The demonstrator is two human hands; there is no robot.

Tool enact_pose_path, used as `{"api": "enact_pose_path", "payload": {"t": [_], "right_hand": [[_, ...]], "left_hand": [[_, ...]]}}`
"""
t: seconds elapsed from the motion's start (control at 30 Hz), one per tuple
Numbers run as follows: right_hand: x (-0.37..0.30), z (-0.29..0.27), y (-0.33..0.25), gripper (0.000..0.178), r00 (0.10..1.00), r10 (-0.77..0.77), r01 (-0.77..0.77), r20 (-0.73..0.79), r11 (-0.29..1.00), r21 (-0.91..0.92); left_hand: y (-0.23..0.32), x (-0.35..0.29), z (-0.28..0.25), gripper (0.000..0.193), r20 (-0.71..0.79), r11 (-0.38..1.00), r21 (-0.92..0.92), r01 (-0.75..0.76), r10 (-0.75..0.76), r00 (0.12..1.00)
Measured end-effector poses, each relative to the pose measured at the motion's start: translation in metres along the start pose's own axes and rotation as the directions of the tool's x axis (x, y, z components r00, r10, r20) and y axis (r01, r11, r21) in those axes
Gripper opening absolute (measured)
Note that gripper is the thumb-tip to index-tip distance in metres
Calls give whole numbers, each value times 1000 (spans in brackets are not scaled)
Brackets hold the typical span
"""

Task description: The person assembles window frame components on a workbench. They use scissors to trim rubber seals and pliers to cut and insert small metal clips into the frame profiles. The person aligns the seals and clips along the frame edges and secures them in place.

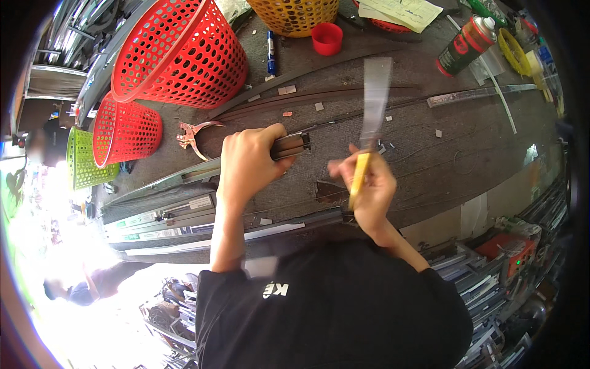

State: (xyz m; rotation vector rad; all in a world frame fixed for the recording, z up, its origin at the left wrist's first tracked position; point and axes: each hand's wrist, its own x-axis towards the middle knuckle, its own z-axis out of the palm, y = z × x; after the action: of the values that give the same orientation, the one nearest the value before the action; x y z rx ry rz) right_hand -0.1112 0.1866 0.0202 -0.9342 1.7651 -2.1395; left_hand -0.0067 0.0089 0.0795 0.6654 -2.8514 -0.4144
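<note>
Near the middle of the bench, my left hand point(252, 158) is wrapped round the end of a long metal profile point(291, 146). The profile's channelled end sticks out past my thumb and fingers, and its length runs off to the left. My right hand point(372, 187) is closed on the yellow handle of a putty knife point(376, 101), whose wide grey blade points away from me and is smeared by motion. The blade is apart from the profile, to its right. Left of my left hand lies a pair of copper-coloured pliers point(195, 136), jaws and handles spread.
Red perforated baskets point(184, 55), a green basket point(86, 161) and a yellow basket point(295, 15) stand left and far. A red cup point(327, 39), a blue marker point(271, 54) and a spray can point(467, 46) are at the back. Small chips lie on the dark bench point(430, 166).
</note>
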Motion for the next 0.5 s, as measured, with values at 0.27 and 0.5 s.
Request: {"api": "enact_pose_path", "payload": {"t": [0.27,0.5], "right_hand": [[-29,4,-3,17,823,387,-494,416,849,188],[-29,-6,-9,19,509,652,-724,562,677,-131]], "left_hand": [[-1,0,-10,28,-17,999,2,-41,41,999],[-2,1,-8,25,-8,999,8,-34,34,999]]}}
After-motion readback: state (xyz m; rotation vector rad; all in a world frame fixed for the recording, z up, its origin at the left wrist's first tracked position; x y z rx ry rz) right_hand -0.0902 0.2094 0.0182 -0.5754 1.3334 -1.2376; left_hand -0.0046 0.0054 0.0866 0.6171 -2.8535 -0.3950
